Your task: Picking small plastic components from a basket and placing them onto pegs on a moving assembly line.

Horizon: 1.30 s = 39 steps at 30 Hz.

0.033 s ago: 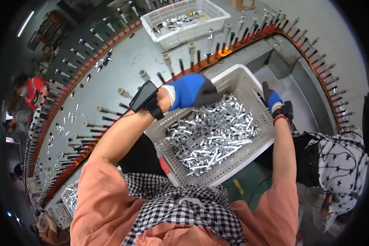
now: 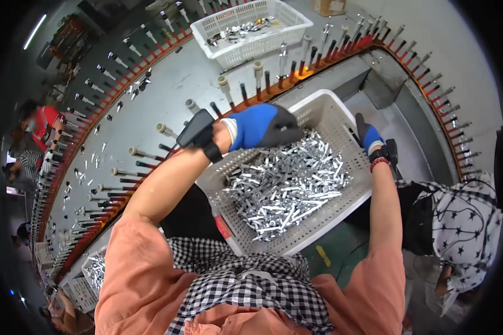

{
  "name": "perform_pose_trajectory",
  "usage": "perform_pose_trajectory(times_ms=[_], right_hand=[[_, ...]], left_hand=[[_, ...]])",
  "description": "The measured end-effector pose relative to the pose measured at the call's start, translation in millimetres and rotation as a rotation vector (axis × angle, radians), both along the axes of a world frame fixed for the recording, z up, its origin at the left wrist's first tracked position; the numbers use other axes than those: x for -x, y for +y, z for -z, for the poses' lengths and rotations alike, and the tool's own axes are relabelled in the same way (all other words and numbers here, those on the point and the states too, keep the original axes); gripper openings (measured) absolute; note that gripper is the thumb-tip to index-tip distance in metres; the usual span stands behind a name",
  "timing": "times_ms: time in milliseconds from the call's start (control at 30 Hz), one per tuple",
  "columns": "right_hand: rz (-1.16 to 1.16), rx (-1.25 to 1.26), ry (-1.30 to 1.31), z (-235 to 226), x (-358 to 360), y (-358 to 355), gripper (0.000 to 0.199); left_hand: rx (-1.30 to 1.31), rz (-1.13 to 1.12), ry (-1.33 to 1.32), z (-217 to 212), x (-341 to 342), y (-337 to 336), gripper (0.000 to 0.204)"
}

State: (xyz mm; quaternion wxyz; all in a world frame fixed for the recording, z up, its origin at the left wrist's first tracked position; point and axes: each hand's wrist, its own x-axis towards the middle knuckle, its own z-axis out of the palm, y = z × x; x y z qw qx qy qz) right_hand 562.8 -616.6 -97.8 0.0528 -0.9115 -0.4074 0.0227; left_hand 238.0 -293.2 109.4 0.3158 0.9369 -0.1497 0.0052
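A grey-white perforated plastic basket (image 2: 324,111) sits tilted in front of me, holding a heap of small shiny metal parts (image 2: 285,190). Over the heap's far side is my left hand (image 2: 262,127), in a blue glove with grey fingers. Its fingers are curled, and anything inside them is hidden. At the basket's right side, my right hand (image 2: 369,137), gloved the same way, holds the rim by the slot in the wall; part of its grip is out of sight.
Beyond the basket curves a conveyor track (image 2: 246,103) with upright posts. A white basket (image 2: 251,47) of metal pieces stands on the grey table inside the curve. To the right is a person in star-patterned cloth (image 2: 466,223); a person in red (image 2: 47,125) is far left.
My left hand has shifted slightly right, its fingers curled over the parts. The posts on the track have moved a little to the left.
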Motion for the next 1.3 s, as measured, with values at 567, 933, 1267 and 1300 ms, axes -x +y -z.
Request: perform_pose_trajectory(times_ms=[567, 933, 1267, 1300], right_hand=[[0.449, -0.215, 0.36, -61, 48, 46, 0.09], [0.144, -0.109, -0.056, -25, 29, 14, 0.047], [0.535, -0.283, 0.334, -45, 36, 35, 0.082], [0.568, -0.276, 0.347, -40, 34, 31, 0.081]], left_hand=[[-0.359, -0.366, -0.391, 5, -54, 38, 0.052], [0.245, -0.578, -0.663, 26, -143, 118, 0.044], [0.572, -0.474, -0.133, 27, -152, 105, 0.054], [0.56, -0.471, -0.092, 34, -141, 94, 0.054]])
